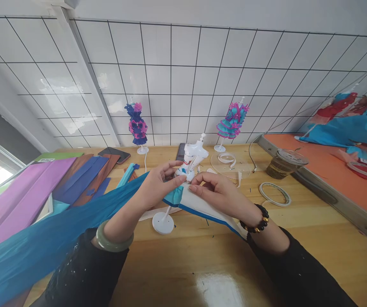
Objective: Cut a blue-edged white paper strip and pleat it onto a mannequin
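A person near me is wearing black: the left sleeve [85, 264] and the right sleeve [298, 266] are covering the arms to partway down the forearms, the left one showing small pale specks. Around the left wrist [118, 230], a smooth, rounded, pale green bangle [115, 246] is sitting against the sleeve's edge. Around the right wrist [251, 214], a bracelet [263, 221] of round black beads is circling, a few gold-coloured ones breaking up the dark. The left hand [158, 183] and right hand [218, 189] are showing bare.

Lidded cup [294, 158] — brown liquid [275, 170] inside | dark phone [115, 154] — flat | white tiled wall [186, 79]
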Tool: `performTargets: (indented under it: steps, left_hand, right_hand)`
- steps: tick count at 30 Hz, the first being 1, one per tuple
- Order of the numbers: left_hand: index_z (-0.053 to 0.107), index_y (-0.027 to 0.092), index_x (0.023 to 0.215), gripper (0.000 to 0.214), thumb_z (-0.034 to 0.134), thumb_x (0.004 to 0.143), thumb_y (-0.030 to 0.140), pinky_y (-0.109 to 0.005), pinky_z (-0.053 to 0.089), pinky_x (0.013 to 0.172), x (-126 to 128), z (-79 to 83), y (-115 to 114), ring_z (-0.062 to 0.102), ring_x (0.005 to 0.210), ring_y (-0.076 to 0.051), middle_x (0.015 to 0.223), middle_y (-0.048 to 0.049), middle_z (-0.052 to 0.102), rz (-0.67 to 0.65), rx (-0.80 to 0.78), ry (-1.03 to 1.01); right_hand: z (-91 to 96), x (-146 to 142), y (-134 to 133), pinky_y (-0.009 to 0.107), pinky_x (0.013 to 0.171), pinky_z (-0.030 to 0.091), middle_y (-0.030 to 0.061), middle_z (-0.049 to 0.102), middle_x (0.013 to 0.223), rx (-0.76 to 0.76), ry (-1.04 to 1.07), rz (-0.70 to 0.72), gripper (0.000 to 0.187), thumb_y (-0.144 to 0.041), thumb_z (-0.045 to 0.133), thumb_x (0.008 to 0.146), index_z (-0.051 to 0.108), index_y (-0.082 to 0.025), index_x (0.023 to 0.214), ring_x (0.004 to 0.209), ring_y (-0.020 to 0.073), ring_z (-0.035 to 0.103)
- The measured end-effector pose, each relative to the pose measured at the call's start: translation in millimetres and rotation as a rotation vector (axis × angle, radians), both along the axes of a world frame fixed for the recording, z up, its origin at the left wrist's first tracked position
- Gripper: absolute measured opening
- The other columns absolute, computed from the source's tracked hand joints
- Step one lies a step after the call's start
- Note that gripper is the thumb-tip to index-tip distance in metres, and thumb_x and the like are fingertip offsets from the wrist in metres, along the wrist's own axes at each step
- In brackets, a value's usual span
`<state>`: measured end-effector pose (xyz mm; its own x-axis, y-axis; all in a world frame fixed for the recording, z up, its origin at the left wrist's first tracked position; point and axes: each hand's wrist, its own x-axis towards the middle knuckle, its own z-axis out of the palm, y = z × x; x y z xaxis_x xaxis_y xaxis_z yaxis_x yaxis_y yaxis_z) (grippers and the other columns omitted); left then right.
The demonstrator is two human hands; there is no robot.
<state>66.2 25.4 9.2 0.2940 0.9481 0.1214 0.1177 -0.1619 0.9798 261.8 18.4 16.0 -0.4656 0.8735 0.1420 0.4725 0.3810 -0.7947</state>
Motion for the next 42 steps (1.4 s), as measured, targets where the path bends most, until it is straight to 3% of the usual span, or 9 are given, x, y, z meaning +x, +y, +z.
performTargets:
  steps: [4, 11, 15, 19, 26, 31, 34, 36, 42]
  left_hand:
    - [0.057, 0.017, 0.118, 0.048, 0.068, 0.075, 0.035, -0.036, 0.049, 0.083, -3.3, -0.9, 1.8, 0.060, 0.103, -0.024, 0.110, -0.0076, 0.068, -0.053, -0.039, -0.053]
    - [0.057, 0.019, 0.122, 0.056, 0.074, 0.070, 0.031, -0.046, 0.046, 0.094, -8.1, -3.3, 3.6, 0.057, 0.112, -0.030, 0.117, -0.0095, 0.065, -0.094, -0.028, -0.097]
    - [0.055, 0.018, 0.125, 0.056, 0.071, 0.073, 0.029, -0.045, 0.046, 0.094, -8.1, -1.5, 3.0, 0.058, 0.111, -0.029, 0.117, -0.0102, 0.065, -0.092, -0.031, -0.089]
    - [0.052, 0.016, 0.127, 0.058, 0.070, 0.073, 0.024, -0.041, 0.047, 0.093, -8.1, 2.5, 2.4, 0.057, 0.113, -0.028, 0.121, -0.0116, 0.063, -0.060, -0.026, -0.076]
    - [0.052, 0.015, 0.127, 0.056, 0.067, 0.073, 0.018, -0.037, 0.046, 0.096, -8.8, 2.0, 4.2, 0.055, 0.116, -0.026, 0.124, -0.0117, 0.061, -0.061, 0.020, -0.078]
    - [0.054, 0.015, 0.125, 0.056, 0.069, 0.071, 0.018, -0.036, 0.047, 0.093, -10.8, 0.5, 6.3, 0.056, 0.114, -0.026, 0.122, -0.0114, 0.062, -0.063, 0.008, -0.098]
    - [0.054, 0.016, 0.125, 0.057, 0.070, 0.071, 0.021, -0.038, 0.048, 0.089, -15.3, -2.5, 9.4, 0.059, 0.109, -0.026, 0.116, -0.0107, 0.065, -0.051, -0.008, -0.080]
    - [0.052, 0.017, 0.128, 0.059, 0.070, 0.072, 0.022, -0.039, 0.049, 0.087, -18.0, -5.1, 11.4, 0.061, 0.103, -0.025, 0.111, -0.0101, 0.067, -0.036, -0.025, -0.074]
    - [0.048, 0.014, 0.129, 0.061, 0.068, 0.072, 0.018, -0.035, 0.049, 0.083, -13.9, -5.3, 9.1, 0.060, 0.103, -0.025, 0.112, -0.0122, 0.065, -0.041, 0.007, -0.058]
  right_hand:
    - [1.0, 0.6, 0.5, 0.022, 0.043, 0.024, -0.0037, 0.046, 0.059, 0.011, 0.000, -0.019, 0.025, -0.043, 0.052, 0.086, 0.061, -0.020, 0.081, 0.049, 0.0083, 0.034]
    - [-0.1, 2.6, 2.0, 0.022, 0.042, 0.023, -0.0038, 0.046, 0.059, 0.022, 0.031, -0.016, 0.025, -0.044, 0.052, 0.086, 0.061, -0.020, 0.082, 0.048, 0.0082, 0.033]
    - [-2.1, 3.6, 2.1, 0.023, 0.041, 0.021, -0.0041, 0.045, 0.059, -0.011, 0.060, 0.014, 0.027, -0.046, 0.052, 0.086, 0.060, -0.021, 0.085, 0.047, 0.0083, 0.031]
    - [-1.7, 3.2, 0.2, 0.024, 0.044, 0.024, 0.0009, 0.059, 0.084, 0.007, 0.090, 0.084, 0.026, -0.045, 0.052, 0.086, 0.060, -0.021, 0.088, 0.051, 0.0081, 0.034]
    - [1.4, 4.0, -0.5, 0.023, 0.047, 0.029, 0.0035, 0.061, 0.108, -0.031, 0.119, 0.166, 0.023, -0.043, 0.053, 0.087, 0.060, -0.021, 0.088, 0.056, 0.0075, 0.041]
    - [4.2, 10.5, 1.5, 0.026, 0.061, 0.042, 0.0049, 0.058, 0.116, -0.130, 0.175, 0.225, 0.021, -0.041, 0.055, 0.085, 0.061, -0.021, 0.082, 0.085, 0.0151, 0.056]
    - [6.8, 15.2, 3.2, 0.028, 0.071, 0.044, 0.0058, 0.060, 0.115, -0.208, 0.206, 0.266, 0.018, -0.038, 0.057, 0.085, 0.061, -0.020, 0.081, 0.097, 0.0179, 0.055]
    - [7.5, 17.0, 4.3, 0.028, 0.073, 0.044, 0.0055, 0.062, 0.108, -0.247, 0.233, 0.265, 0.018, -0.036, 0.057, 0.085, 0.061, -0.019, 0.080, 0.092, 0.0163, 0.056]
    - [2.0, 9.8, 3.4, 0.021, 0.049, 0.034, -0.0017, 0.054, 0.068, -0.169, 0.224, 0.043, 0.024, -0.043, 0.058, 0.083, 0.061, -0.019, 0.083, 0.057, 0.0090, 0.043]
